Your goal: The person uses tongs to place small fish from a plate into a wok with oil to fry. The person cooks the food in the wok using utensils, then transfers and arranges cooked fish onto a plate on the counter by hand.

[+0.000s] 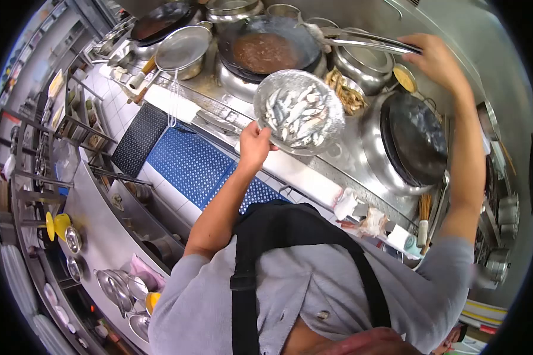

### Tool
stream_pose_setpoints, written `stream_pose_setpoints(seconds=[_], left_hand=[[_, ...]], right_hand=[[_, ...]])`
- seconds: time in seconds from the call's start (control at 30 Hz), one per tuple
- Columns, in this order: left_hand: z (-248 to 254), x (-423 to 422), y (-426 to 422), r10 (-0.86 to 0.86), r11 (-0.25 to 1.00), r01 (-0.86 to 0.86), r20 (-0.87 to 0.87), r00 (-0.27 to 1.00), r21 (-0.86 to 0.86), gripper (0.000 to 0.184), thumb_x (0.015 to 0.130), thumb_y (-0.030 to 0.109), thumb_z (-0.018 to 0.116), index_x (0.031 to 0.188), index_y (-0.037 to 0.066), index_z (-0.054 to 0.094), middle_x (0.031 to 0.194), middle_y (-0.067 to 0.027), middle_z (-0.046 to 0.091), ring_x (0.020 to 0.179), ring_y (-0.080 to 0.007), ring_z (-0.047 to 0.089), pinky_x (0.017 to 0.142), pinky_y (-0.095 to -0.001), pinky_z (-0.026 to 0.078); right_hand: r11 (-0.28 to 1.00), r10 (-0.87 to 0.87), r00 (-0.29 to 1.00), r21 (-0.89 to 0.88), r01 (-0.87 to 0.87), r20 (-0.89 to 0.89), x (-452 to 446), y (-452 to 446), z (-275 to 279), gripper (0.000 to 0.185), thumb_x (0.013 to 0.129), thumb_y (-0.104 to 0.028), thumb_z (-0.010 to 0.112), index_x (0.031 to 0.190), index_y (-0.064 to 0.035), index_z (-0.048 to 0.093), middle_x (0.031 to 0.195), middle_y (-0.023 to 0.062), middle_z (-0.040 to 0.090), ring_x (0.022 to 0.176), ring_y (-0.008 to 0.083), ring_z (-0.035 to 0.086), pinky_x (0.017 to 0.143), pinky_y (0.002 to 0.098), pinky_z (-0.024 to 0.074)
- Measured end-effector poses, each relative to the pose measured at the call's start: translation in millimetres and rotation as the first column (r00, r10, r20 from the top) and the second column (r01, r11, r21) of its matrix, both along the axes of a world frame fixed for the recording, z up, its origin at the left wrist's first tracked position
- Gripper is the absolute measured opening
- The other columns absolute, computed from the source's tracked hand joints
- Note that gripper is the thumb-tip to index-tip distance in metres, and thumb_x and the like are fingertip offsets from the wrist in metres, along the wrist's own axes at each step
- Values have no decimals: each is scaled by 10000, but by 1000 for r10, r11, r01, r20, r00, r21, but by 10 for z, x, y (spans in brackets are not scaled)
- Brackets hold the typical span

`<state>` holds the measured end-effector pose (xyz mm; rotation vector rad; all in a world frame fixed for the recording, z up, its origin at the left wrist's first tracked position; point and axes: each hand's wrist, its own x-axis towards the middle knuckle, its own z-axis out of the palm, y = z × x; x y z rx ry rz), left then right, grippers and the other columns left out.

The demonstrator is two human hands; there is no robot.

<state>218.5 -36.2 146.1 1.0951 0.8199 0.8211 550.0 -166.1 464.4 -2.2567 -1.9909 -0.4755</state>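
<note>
My left hand [256, 145] grips the near rim of a shiny bowl [336, 115], which is tilted toward me. Small silvery fish [302, 115] lie heaped inside it. To the upper right, my right hand [435, 59] is closed around the end of long metal tongs [367, 44]. Their tips reach the right rim of a wok [305, 44] with bubbling brown liquid [265, 53] in it. Something pale and grey shows at those tips, but I cannot tell what it is. The bowl is held in front of this wok, above the stove's edge.
An upturned-looking dark wok [417, 139] sits on the right burner. Brown fried pieces [345, 92] lie beside a lidded steel pot [364, 65]. A strainer [183, 50] rests at left. Behind me run a steel counter [100, 219] and a blue floor mat [189, 157].
</note>
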Motion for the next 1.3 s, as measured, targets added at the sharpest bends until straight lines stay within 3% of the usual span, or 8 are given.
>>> stream_pose_setpoints(seconds=[0.17, 0.5, 0.57, 0.63, 0.77, 0.83, 0.9, 1.3], left_hand=[[-95, -618, 184, 131, 991, -131, 32, 991, -11, 165, 930, 50, 532, 990, -87, 601, 758, -88, 633, 533, -120, 585, 480, -264, 546], [-561, -1225, 334, 134, 988, -139, -73, 988, -61, 142, 930, 26, 491, 982, -53, 597, 775, -92, 666, 523, -111, 590, 472, -245, 519], [-536, -1214, 375, 129, 989, -131, -34, 991, -68, 150, 927, 46, 505, 969, -56, 607, 737, -81, 644, 514, -118, 589, 469, -255, 514], [-498, -1183, 489, 168, 982, -168, -6, 986, -87, 155, 916, 54, 517, 943, -71, 606, 672, -77, 613, 493, -142, 600, 464, -276, 518], [-616, -1100, 736, 102, 992, -105, -41, 994, -66, 134, 905, 45, 528, 864, -61, 598, 677, -67, 589, 513, -151, 626, 472, -290, 559], [-721, -1037, 803, 103, 992, -103, 1, 995, -77, 123, 900, 38, 539, 822, -51, 570, 666, -52, 564, 512, -149, 623, 468, -285, 557], [-718, -1051, 876, 100, 994, -99, 33, 994, -47, 131, 896, 34, 550, 789, -41, 542, 655, -39, 541, 508, -145, 618, 465, -283, 555], [-597, -1013, 946, -11, 999, 5, 106, 994, 54, 128, 878, 40, 566, 772, -18, 524, 650, -34, 525, 499, -126, 585, 453, -291, 554]], right_hand=[[973, -120, 993, -198, 121, 15, -125, 1605, -697, 329, 775, -160, 679, 1067, -16, 728, 1114, 212, 699, 1044, 371, 669, 919, 430, 537], [957, -252, 965, -126, 260, 78, -204, 3553, -2389, 257, 860, -148, 555, 1033, -24, 699, 1069, 226, 704, 1030, 389, 684, 880, 467, 557], [977, -210, 976, 44, 208, 57, -159, 3353, -2212, 224, 851, -175, 575, 944, -14, 699, 1005, 242, 705, 961, 403, 691, 835, 485, 563], [955, -291, 954, -38, 295, 73, -480, 2938, -1558, 288, 872, -218, 590, 1053, -30, 711, 1072, 220, 705, 1005, 388, 685, 889, 465, 555], [990, 125, 990, -55, -129, -63, -881, 1942, -725, 368, 803, -173, 730, 1138, -26, 702, 1019, 189, 720, 951, 360, 681, 867, 420, 522], [966, 165, 985, -194, -172, -55, -1346, 1481, -469, 364, 773, -135, 748, 1122, -39, 707, 1020, 154, 705, 971, 348, 665, 868, 431, 517], [942, 244, 964, -264, -208, 109, -1632, 1184, -501, 367, 752, -91, 754, 1114, -62, 705, 1027, 116, 675, 994, 338, 648, 861, 445, 516], [915, 320, 922, -322, -242, 217, -2175, 935, -558, 316, 759, -77, 721, 1074, -63, 695, 932, 84, 635, 940, 315, 637, 808, 441, 516]])
